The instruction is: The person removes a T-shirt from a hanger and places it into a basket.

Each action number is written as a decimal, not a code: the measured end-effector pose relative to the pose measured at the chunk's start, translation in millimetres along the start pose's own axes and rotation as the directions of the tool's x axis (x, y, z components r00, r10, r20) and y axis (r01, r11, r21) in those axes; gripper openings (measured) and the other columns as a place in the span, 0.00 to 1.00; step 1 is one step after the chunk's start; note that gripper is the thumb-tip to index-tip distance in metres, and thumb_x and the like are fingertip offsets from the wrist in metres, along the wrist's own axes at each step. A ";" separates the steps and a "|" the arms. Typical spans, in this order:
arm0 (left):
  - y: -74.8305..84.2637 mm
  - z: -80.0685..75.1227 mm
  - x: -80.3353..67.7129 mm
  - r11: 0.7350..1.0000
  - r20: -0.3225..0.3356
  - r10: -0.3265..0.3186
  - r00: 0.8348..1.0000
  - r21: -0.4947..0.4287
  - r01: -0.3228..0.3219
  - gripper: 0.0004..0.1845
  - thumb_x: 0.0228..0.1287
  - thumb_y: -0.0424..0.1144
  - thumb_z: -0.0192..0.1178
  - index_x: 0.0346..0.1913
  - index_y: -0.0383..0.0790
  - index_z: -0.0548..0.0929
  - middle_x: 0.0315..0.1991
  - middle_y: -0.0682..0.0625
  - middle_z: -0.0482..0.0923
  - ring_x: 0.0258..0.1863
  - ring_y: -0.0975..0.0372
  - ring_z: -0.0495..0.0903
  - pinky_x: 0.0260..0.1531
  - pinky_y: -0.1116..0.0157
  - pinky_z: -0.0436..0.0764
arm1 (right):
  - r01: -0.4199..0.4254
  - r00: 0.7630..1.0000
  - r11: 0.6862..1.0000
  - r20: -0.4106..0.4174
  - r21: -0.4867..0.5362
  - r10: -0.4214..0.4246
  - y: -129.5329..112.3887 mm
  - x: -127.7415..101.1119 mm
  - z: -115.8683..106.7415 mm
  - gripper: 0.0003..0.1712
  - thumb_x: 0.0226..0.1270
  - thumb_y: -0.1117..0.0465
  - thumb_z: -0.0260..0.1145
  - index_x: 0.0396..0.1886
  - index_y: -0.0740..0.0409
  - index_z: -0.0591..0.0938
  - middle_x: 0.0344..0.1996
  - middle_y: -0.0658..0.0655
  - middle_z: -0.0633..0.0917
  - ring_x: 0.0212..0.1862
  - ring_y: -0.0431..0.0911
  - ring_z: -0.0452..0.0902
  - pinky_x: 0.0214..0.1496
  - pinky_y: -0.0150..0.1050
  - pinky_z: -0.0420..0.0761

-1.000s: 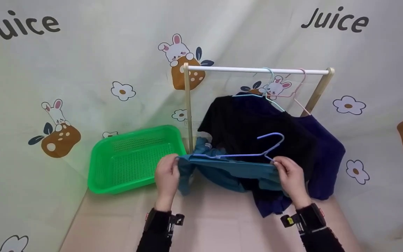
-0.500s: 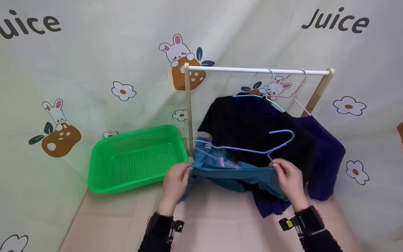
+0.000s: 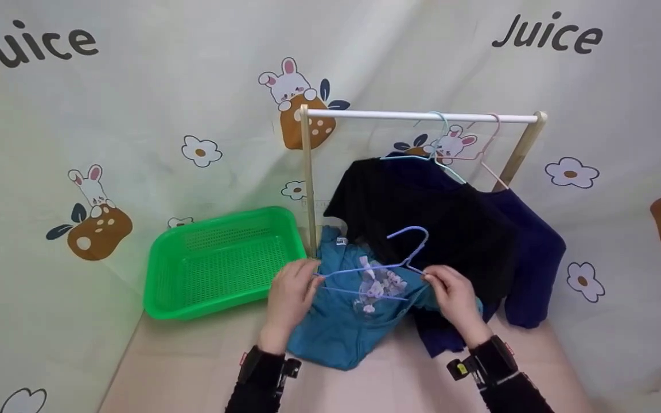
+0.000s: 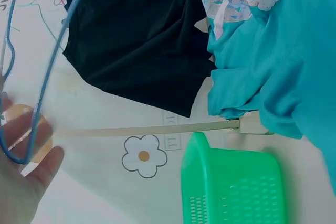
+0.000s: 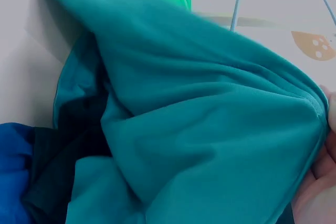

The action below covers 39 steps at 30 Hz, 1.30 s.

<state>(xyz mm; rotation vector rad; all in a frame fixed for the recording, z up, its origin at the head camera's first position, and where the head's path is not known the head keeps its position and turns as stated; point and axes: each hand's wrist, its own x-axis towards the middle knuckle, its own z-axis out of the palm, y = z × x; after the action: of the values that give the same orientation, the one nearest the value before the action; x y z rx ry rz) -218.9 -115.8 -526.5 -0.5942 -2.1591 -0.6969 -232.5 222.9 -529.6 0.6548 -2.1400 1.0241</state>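
Observation:
A lavender wire hanger (image 3: pixel 376 268) lies across the front of a teal shirt (image 3: pixel 339 330) with a pale print. My left hand (image 3: pixel 291 293) grips the hanger's left end. In the left wrist view the hanger wire (image 4: pixel 38 85) loops round my fingers (image 4: pixel 23 182), with the teal shirt (image 4: pixel 278 51) beyond. My right hand (image 3: pixel 452 295) pinches the hanger's right end, and in the right wrist view teal fabric (image 5: pixel 199 129) lies bunched against that hand (image 5: pixel 321 182). The shirt sags onto the table between my hands.
A green plastic basket (image 3: pixel 221 261) sits to the left, beside the rack's wooden post (image 3: pixel 309 183). On the white rod (image 3: pixel 422 116) hang a black shirt (image 3: pixel 422 206) and a navy shirt (image 3: pixel 534 258) on hangers. A printed cloth backdrop surrounds the table.
Both hands have drawn closer together and lower. The hanger has tilted down onto the teal shirt, which has dropped and unfolded so that its printed front shows.

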 end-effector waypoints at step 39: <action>-47.1 -38.9 -28.4 0.981 -0.180 -0.138 0.974 -0.159 0.110 0.06 0.62 0.29 0.65 0.29 0.38 0.80 0.23 0.50 0.77 0.28 0.55 0.77 0.35 0.61 0.71 | -0.205 0.977 0.978 0.061 0.027 0.203 35.0 5.5 -34.8 0.21 0.69 0.73 0.62 0.61 0.63 0.79 0.54 0.60 0.83 0.54 0.35 0.76 0.51 0.20 0.70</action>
<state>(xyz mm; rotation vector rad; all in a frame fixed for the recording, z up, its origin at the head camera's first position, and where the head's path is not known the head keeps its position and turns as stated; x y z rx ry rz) -210.1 -181.0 -540.8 -0.4511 -1.9901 -0.9494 -247.4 270.0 -525.8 0.4923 -2.2816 1.1648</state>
